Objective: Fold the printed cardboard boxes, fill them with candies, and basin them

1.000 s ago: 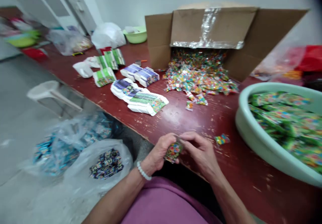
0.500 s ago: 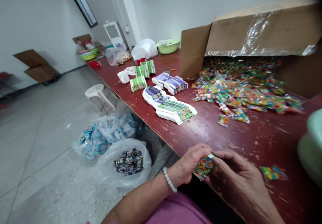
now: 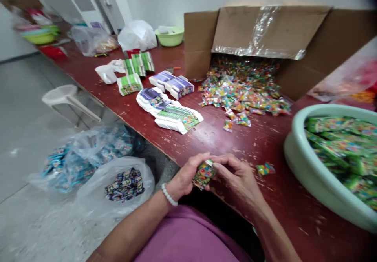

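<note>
A small green printed box (image 3: 204, 174) is held over the table's front edge. My left hand (image 3: 185, 177), with a pale bead bracelet on its wrist, is wrapped round the box's left side. The fingers of my right hand (image 3: 240, 175) pinch the box's upper right end. To the right of my right hand lies one clear candy packet (image 3: 265, 169). Flat green and purple cartons (image 3: 176, 117) lie fanned out beyond my hands. Farther back is a heap of candy packets (image 3: 235, 91) spilling from a cardboard box (image 3: 235, 30).
A pale green tub (image 3: 297, 152) of green packs stands at the right. Bundled purple cartons (image 3: 179, 86) and green cartons (image 3: 129, 84) are on the table. Left on the floor are a white stool (image 3: 63, 93) and an open bag (image 3: 88, 187) of dark packets.
The view has turned to the right, so the table's things sit farther left and the green tub shows more fully. Both hands still hold the small green box.
</note>
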The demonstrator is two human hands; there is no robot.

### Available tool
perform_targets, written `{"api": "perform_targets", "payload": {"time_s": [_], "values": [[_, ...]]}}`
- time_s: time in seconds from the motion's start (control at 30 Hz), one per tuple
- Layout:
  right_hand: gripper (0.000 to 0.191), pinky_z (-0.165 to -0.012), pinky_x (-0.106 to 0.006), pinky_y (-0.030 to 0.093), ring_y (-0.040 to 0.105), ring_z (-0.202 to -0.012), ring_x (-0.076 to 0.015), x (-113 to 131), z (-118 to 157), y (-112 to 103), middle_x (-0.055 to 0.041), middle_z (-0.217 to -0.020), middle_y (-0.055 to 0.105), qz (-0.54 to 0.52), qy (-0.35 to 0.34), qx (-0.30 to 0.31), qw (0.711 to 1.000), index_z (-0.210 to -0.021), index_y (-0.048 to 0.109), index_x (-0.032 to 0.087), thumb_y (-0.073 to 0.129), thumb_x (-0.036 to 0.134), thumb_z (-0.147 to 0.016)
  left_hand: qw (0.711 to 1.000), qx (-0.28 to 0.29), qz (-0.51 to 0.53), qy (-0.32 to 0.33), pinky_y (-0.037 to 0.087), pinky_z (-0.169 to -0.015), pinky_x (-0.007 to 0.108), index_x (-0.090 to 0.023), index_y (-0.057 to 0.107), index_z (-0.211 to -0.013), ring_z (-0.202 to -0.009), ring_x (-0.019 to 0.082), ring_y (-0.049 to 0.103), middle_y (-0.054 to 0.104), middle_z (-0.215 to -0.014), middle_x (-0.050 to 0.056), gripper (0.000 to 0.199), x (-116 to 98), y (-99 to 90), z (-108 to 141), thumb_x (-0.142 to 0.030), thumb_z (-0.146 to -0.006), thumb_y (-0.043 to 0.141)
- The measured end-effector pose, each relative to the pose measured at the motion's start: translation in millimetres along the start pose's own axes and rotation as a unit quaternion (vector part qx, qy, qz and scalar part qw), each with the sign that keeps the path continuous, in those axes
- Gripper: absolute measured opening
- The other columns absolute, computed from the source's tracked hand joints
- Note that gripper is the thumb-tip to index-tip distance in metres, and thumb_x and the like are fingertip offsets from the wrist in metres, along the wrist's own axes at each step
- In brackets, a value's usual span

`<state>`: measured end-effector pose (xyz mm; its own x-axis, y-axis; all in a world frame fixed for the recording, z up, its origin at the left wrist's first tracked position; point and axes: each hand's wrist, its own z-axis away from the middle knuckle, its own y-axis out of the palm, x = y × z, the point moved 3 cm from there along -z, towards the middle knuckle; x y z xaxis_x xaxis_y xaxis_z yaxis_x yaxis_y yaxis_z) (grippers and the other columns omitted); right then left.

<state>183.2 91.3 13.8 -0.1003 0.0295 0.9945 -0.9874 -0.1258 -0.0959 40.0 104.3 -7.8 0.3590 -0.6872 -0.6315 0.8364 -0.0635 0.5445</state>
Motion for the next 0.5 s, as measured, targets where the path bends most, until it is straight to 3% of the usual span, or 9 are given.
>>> {"api": "perform_targets", "payload": {"time_s": [0.1,0.17,0.27,0.33,0.43,0.5], "values": [[0.018,-0.089,-0.041,0.054,0.065,-0.106,-0.0254,0,7,5,-0.0091,-0.113,0.069,0.076,-0.100,-0.009,0.992,-0.102,0.072,0.025,0.066,0.037,-0.090,0.997,0.001,0.077,-0.022,0.047,-0.045,0.024,-0.015,0.074,-0.097,-0.053,0.015,0.063,0.073,-0.074,0.004,0.029,-2,2.3,-4,-0.036,-0.079,0.066],[0.039,-0.098,-0.048,0.049,0.059,-0.117,-0.0298,-2,14,11,-0.0116,-0.127,0.063,0.172,-0.151,-0.030,0.973,-0.118,0.064,0.026,0.075,0.037,-0.082,0.995,-0.008,0.098,0.003,0.051,-0.053,0.024,-0.015,0.073,-0.094,-0.056,0.014,0.064,0.073,-0.076,0.004,0.024,-2,4.5,-7,-0.032,-0.078,0.067],[0.079,-0.104,-0.058,0.040,0.048,-0.128,-0.0382,-6,21,23,-0.0171,-0.146,0.049,0.337,-0.195,-0.052,0.920,-0.141,0.047,0.024,0.083,0.034,-0.071,0.990,-0.040,0.128,0.038,0.054,-0.067,0.026,-0.016,0.071,-0.092,-0.065,0.015,0.067,0.072,-0.078,0.002,0.020,3,7.4,-9,-0.032,-0.080,0.069],[0.086,-0.104,-0.059,0.037,0.048,-0.126,-0.0387,-6,21,28,-0.0172,-0.146,0.050,0.401,-0.217,-0.058,0.888,-0.148,0.037,0.022,0.077,0.026,-0.072,0.992,-0.034,0.116,0.045,0.053,-0.072,0.027,-0.015,0.070,-0.092,-0.071,0.016,0.067,0.072,-0.080,0.003,0.026,6,10.4,-8,-0.039,-0.082,0.069],[0.081,-0.100,-0.054,0.042,0.053,-0.117,-0.0351,7,20,20,-0.0143,-0.132,0.058,0.418,-0.251,-0.068,0.870,-0.147,0.038,0.022,0.070,0.021,-0.073,0.996,-0.007,-0.021,0.083,0.051,-0.074,0.031,-0.016,0.068,-0.104,-0.073,0.019,0.064,0.071,-0.084,0.005,0.047,-3,11.4,-4,-0.058,-0.089,0.057],[0.075,-0.097,-0.052,0.045,0.055,-0.113,-0.0343,25,25,-1,-0.0133,-0.126,0.060,0.412,-0.267,-0.099,0.865,-0.144,0.042,0.023,0.071,0.026,-0.074,0.965,-0.049,-0.195,0.170,0.049,-0.075,0.032,-0.020,0.063,-0.120,-0.076,0.020,0.063,0.070,-0.091,0.005,0.051,-25,4.2,-4,-0.061,-0.093,0.047]]}}
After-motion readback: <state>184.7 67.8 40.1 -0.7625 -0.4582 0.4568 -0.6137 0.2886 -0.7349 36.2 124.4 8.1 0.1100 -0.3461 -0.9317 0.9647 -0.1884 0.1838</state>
